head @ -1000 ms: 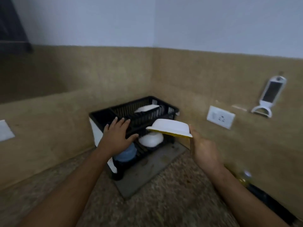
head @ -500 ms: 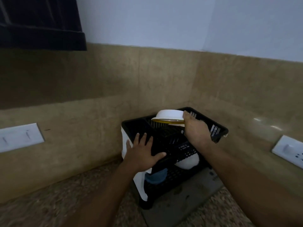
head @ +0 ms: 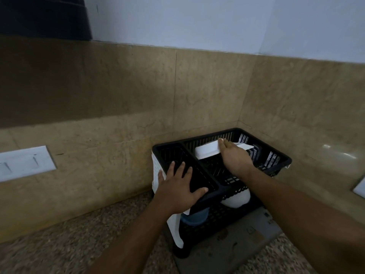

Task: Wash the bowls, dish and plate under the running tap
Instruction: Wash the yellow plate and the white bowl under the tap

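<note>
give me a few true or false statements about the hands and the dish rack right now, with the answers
1. The left hand rests flat on the near corner of the black dish rack. True.
2. The right hand is in the rack's lower tier. False: it is over the upper tier, at a white dish lying there.
3. A white bowl sits in the lower tier. True.
4. The rack stands in the middle of the counter. False: it stands in the corner where two tiled walls meet.
5. A blue bowl sits in the lower tier below the left hand. True.
6. The left hand holds a plate. False: its fingers are spread on the rack and hold nothing.
</note>
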Demonstrator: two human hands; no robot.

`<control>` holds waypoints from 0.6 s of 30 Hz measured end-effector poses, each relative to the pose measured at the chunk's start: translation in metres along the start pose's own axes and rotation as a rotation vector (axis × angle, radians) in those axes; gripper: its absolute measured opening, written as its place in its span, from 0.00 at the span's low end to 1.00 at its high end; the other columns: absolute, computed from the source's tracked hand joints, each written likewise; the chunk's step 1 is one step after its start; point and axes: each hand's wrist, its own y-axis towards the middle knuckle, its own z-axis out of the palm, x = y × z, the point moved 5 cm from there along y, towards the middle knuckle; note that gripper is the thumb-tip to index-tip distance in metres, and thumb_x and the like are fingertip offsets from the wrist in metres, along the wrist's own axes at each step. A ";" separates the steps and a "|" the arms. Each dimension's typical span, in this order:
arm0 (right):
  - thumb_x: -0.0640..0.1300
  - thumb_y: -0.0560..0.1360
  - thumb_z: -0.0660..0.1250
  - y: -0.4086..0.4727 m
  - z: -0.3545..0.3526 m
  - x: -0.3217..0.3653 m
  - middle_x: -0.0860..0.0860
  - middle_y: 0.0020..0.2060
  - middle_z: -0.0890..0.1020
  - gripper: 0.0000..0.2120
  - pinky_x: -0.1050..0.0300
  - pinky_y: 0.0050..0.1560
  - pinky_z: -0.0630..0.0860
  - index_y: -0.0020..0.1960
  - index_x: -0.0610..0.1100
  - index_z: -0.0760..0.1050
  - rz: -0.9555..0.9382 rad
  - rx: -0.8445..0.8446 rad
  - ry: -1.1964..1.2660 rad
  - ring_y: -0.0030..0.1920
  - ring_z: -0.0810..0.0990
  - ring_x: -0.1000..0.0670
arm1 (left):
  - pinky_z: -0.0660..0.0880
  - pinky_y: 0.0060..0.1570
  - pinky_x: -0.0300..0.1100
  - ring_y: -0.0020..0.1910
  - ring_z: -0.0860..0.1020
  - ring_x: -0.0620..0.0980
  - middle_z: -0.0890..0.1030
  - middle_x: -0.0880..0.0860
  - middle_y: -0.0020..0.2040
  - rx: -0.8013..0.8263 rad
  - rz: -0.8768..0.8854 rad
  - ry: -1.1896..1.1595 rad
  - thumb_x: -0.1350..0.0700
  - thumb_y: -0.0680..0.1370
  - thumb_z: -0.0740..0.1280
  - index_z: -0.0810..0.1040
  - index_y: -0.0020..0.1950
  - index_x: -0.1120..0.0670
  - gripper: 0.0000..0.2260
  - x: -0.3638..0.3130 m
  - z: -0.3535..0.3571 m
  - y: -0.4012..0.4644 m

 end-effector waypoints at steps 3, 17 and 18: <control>0.44 0.81 0.55 -0.004 0.012 -0.002 0.37 0.78 0.53 0.32 0.45 0.73 0.64 0.79 0.35 0.46 -0.024 0.047 0.158 0.77 0.56 0.39 | 0.40 0.75 0.65 0.79 0.36 0.54 0.43 0.48 0.82 0.004 -0.003 0.002 0.25 0.74 0.46 0.47 0.81 0.47 0.41 -0.001 0.000 0.002; 0.61 0.82 0.54 -0.010 0.000 0.014 0.41 0.77 0.60 0.34 0.43 0.62 0.72 0.78 0.39 0.54 0.098 -0.014 0.210 0.73 0.63 0.40 | 0.40 0.75 0.65 0.79 0.37 0.55 0.45 0.49 0.82 0.000 -0.002 0.004 0.26 0.74 0.47 0.49 0.81 0.47 0.41 -0.001 -0.001 -0.001; 0.61 0.81 0.55 -0.009 -0.001 0.014 0.41 0.76 0.62 0.34 0.45 0.61 0.73 0.77 0.39 0.56 0.105 -0.030 0.206 0.71 0.66 0.40 | 0.41 0.75 0.65 0.79 0.37 0.55 0.45 0.49 0.82 -0.001 -0.001 0.005 0.26 0.75 0.47 0.49 0.81 0.47 0.41 0.000 -0.001 -0.001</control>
